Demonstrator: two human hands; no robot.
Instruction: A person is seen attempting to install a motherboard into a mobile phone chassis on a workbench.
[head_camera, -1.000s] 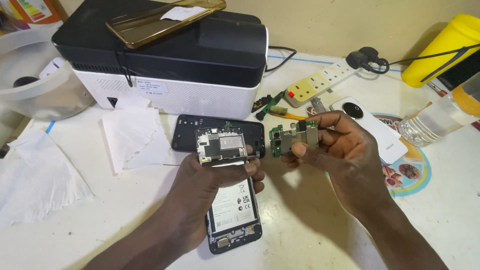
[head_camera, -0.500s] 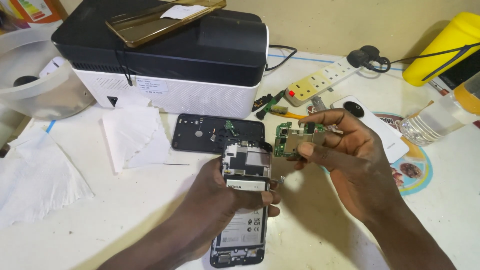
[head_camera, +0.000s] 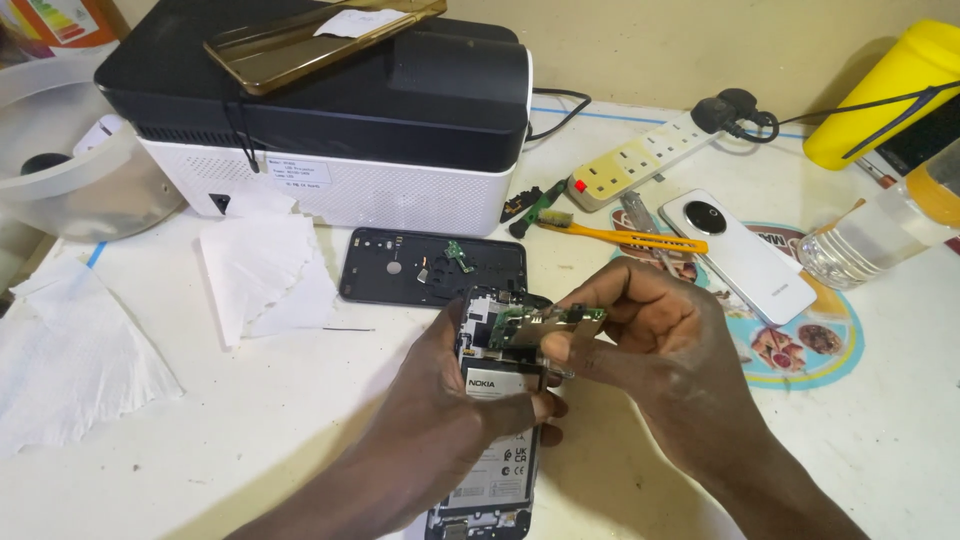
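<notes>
On the table, two hands — left hand (head_camera: 450, 400) gripping one opened phone (head_camera: 495, 440), right hand (head_camera: 650, 350) pinching one circuit board (head_camera: 535, 325).

My left hand (head_camera: 455, 400) lies palm down, fingers curled in a grip; my right hand (head_camera: 655, 350) pinches with thumb and fingertips.

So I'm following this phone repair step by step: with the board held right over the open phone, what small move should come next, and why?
Probably lower the green circuit board into the top of the opened phone. The right hand pinches it just above the frame's upper end, and the left hand steadies the phone body around the battery.
</notes>
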